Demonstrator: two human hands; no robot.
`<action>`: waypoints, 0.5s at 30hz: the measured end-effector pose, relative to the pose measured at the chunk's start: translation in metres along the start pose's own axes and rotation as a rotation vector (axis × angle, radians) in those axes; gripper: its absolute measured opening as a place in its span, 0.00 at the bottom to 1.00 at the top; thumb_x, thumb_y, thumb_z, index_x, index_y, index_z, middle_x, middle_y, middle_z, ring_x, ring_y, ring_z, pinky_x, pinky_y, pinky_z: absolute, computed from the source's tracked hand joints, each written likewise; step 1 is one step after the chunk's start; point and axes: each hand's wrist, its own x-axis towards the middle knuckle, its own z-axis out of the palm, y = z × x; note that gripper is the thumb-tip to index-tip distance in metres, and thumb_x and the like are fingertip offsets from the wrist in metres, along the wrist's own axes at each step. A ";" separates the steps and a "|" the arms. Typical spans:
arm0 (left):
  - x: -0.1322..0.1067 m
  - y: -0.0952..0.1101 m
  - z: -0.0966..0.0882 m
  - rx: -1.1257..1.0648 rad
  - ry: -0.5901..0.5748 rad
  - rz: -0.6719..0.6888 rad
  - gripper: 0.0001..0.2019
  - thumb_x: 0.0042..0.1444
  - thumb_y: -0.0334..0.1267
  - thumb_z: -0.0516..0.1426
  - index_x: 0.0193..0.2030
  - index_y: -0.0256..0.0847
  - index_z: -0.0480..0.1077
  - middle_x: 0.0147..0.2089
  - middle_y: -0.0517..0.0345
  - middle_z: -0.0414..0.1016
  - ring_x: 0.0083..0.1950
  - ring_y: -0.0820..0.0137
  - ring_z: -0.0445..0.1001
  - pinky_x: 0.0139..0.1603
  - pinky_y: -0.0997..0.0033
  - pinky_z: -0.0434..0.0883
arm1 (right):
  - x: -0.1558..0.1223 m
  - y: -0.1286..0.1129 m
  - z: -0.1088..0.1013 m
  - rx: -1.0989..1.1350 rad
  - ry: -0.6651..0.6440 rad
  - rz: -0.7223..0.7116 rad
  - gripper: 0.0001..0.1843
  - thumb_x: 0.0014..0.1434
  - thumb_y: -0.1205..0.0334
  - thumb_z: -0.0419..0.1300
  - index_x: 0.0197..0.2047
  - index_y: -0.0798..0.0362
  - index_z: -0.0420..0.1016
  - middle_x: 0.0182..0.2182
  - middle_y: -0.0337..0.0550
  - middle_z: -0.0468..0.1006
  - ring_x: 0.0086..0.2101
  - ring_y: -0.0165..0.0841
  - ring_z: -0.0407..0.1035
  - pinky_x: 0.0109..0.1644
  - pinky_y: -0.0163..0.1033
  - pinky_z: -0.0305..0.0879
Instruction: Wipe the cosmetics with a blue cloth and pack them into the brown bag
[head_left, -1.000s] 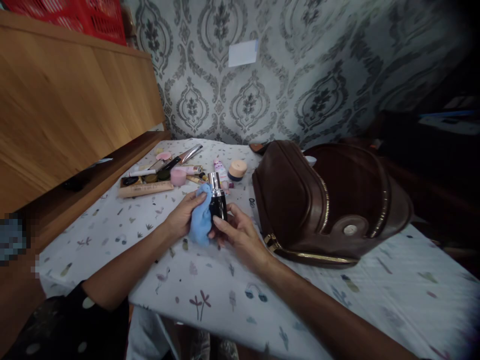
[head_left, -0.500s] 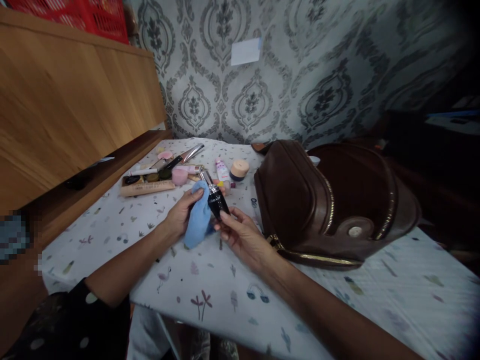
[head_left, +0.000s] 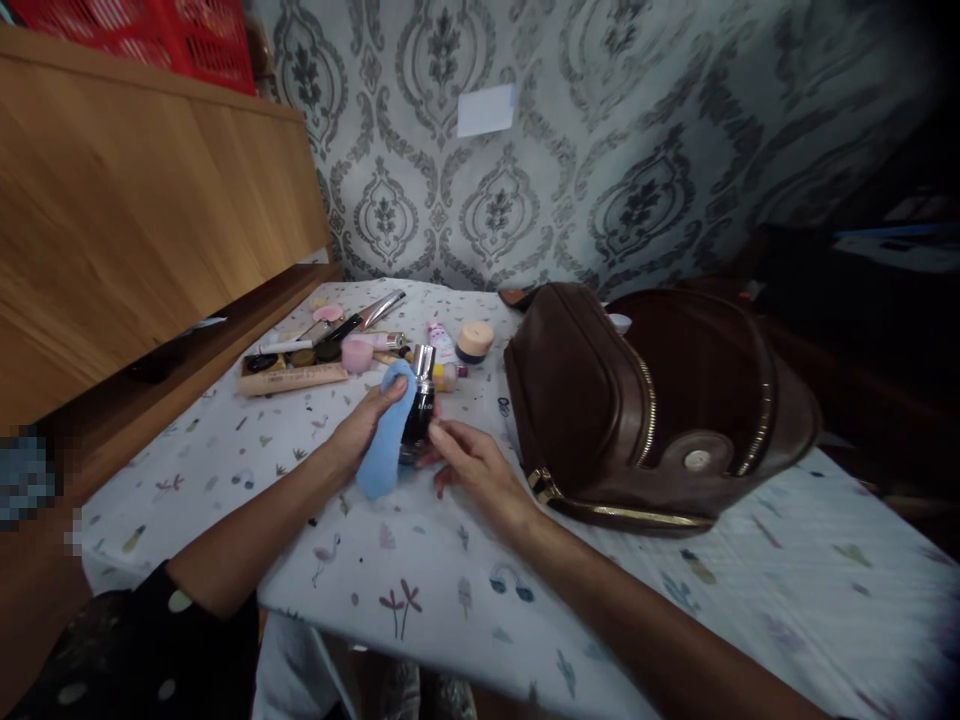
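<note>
My left hand [head_left: 373,410] is closed on a light blue cloth [head_left: 384,455], which it presses against the left side of a black cosmetic bottle [head_left: 418,420]. The bottle has a shiny silver cap [head_left: 424,362] and pale lettering, and stands nearly upright above the table. My right hand [head_left: 476,465] grips the bottle's right side low down with thumb and fingertips. The cloth hides part of the bottle. Just behind are a small yellow-labelled bottle [head_left: 448,377], a pink-and-white tube [head_left: 441,340] and a beige-lidded jar [head_left: 475,341].
A brown leather bag [head_left: 577,400] with gold zips lies open on the right of the patterned tablecloth [head_left: 337,620]. Several cosmetics, including a long beige tube [head_left: 292,378] and a pink pot [head_left: 358,356], lie at the back left. A wooden cabinet [head_left: 150,200] borders the left side.
The black bottle has turned from a leftward lean to nearly upright and shifted slightly left. My right hand has moved a little left and down with it. The view has shifted slightly.
</note>
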 end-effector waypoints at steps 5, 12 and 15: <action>-0.001 -0.001 0.000 0.246 0.130 0.047 0.26 0.48 0.60 0.64 0.38 0.35 0.76 0.29 0.55 0.77 0.28 0.70 0.73 0.29 0.75 0.68 | -0.003 -0.009 -0.003 -0.231 0.225 -0.260 0.23 0.51 0.43 0.67 0.43 0.52 0.74 0.28 0.37 0.71 0.28 0.29 0.64 0.27 0.32 0.58; -0.007 -0.006 -0.001 0.496 0.236 -0.033 0.22 0.46 0.58 0.66 0.27 0.37 0.74 0.24 0.58 0.74 0.25 0.70 0.68 0.27 0.74 0.65 | 0.000 -0.019 -0.001 0.018 0.155 -0.275 0.27 0.46 0.41 0.69 0.39 0.49 0.66 0.20 0.28 0.63 0.20 0.24 0.58 0.22 0.31 0.54; -0.009 -0.004 0.004 0.461 0.233 -0.087 0.23 0.46 0.60 0.65 0.30 0.38 0.75 0.25 0.56 0.76 0.25 0.68 0.70 0.28 0.72 0.66 | 0.000 -0.022 -0.001 0.039 0.127 -0.266 0.29 0.44 0.39 0.70 0.38 0.49 0.65 0.19 0.27 0.63 0.18 0.24 0.56 0.20 0.31 0.54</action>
